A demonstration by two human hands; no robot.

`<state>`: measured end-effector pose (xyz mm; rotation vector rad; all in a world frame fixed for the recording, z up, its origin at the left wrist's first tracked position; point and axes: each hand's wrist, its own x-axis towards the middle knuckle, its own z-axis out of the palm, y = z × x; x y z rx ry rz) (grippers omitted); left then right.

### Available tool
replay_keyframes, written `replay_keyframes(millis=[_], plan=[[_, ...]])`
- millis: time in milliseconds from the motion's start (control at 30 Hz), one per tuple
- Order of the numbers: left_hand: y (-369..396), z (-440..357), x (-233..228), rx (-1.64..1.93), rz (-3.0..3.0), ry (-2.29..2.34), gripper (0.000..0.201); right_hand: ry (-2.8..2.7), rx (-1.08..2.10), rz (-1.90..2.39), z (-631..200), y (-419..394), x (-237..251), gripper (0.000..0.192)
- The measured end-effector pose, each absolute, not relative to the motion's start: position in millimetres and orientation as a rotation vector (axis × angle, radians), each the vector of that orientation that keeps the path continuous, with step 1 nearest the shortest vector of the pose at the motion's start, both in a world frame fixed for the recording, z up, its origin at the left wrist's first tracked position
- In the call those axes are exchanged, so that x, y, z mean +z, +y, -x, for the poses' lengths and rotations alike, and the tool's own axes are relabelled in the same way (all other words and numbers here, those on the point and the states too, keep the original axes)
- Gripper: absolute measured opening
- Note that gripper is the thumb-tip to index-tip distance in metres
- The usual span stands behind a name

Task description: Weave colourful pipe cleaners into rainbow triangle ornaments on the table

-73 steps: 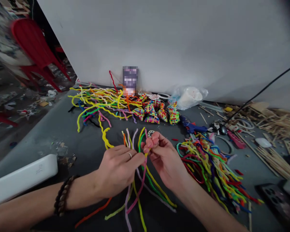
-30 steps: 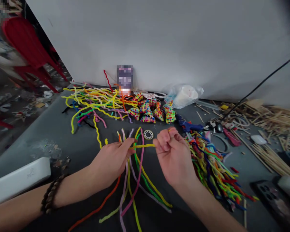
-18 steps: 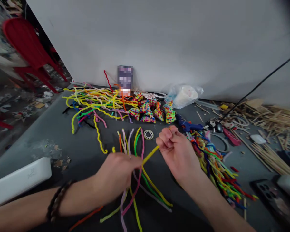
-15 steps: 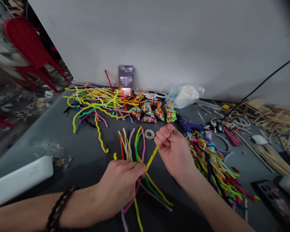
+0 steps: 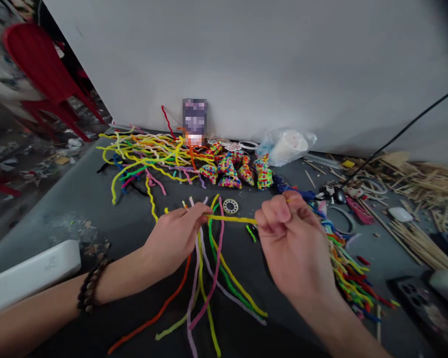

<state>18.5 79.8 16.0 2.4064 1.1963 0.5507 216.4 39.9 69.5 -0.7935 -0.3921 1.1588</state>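
Observation:
A yellow pipe cleaner stretches nearly straight and level between my two closed hands. The fingers of my left hand pinch it near its left part, and a short yellow end shows beyond them. My right hand is wrapped round the other part in a fist. Below and between the hands, several loose pipe cleaners lie lengthwise on the dark table, among them an orange one, a pink one and a green one. Just behind them lies a small pale ring with holes.
Yellow and mixed pipe cleaners are heaped at the back left, beside several colourful woven pieces. On the right lie another pipe cleaner bundle, wooden sticks and a phone. A white power bank is at the left.
My hands have moved apart, the left up and leftward, the right to the right. The yellow pipe cleaner has gone from slanted to nearly level, uncovering the strands underneath.

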Motion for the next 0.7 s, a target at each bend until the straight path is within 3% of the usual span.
replay_keyframes(millis=[133,367,500,600,700], plan=[[82.5,-17.8,18.3,0.52,-2.364,1.198,0.031,-0.4,1.085,0.751,-241.0,58.4,67.9,0.029],[111.0,-13.9,11.9,0.329,-2.475,1.242,0.034,-0.48,1.269,0.852,-218.6,33.5,83.0,0.028],[63.9,-24.2,3.7,0.386,-2.509,0.939,0.042,-0.504,1.094,0.77,-229.7,56.3,70.0,0.029],[21.0,-32.2,-2.9,0.33,-2.45,0.71,0.034,-0.467,1.231,0.844,-238.5,72.8,59.6,0.03],[22.7,-30.5,-4.3,0.308,-2.471,0.759,0.036,-0.454,1.267,0.858,-235.5,65.8,66.7,0.031]])
